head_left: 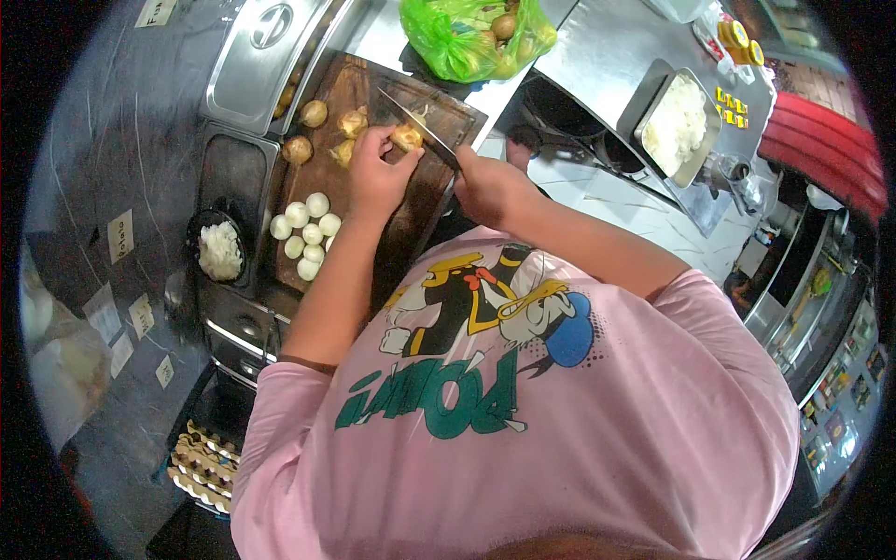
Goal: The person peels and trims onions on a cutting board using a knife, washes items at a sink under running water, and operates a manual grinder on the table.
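Note:
My left hand (378, 173) is closed around a partly skinned onion (406, 139) on the wooden cutting board (373, 84). In my right hand (492, 189) is the handle of a knife (422, 131), whose blade slants across beside the onion, near my left fingertips. I cannot tell whether the edge touches the onion. Brown-skinned onions (297, 149) lie on the board beyond my left hand, some with loosened skin (353, 121). Several peeled white onions (311, 233) are grouped by my left forearm.
A green plastic bag (448, 42) with onions stands past the board. Chopped white pieces fill a tray (700, 154) on the steel counter (597, 56) at right. Left are a lidded steel container (252, 70), a black bowl (196, 245) of white pieces, and egg cartons (201, 462).

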